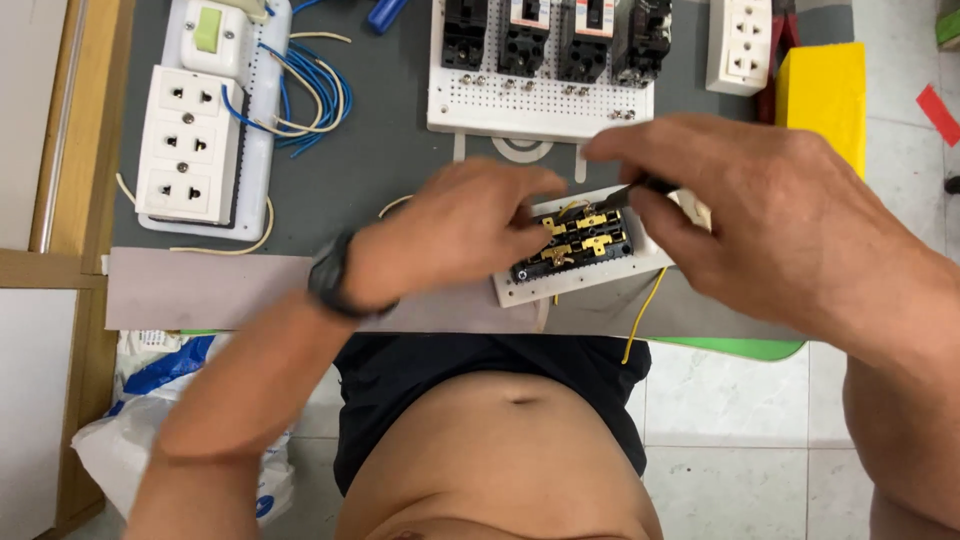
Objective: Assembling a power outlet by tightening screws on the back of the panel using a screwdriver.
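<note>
A white socket plate (600, 275) lies face down on the grey mat, showing its black back with brass terminals (580, 235). My left hand (450, 225), with a black watch on the wrist, holds the plate's left end steady. My right hand (750, 210) grips a dark-handled screwdriver (640, 188), its tip down at the brass terminals. A yellow wire (645, 310) runs from the plate over the table's front edge.
A white perforated board (540, 105) with several black breakers stands behind the plate. At the back left is a white triple socket (188, 145) with a switch (212, 35) and blue wires (310, 90). A white double socket (740, 45) and a yellow block (822, 95) sit at right.
</note>
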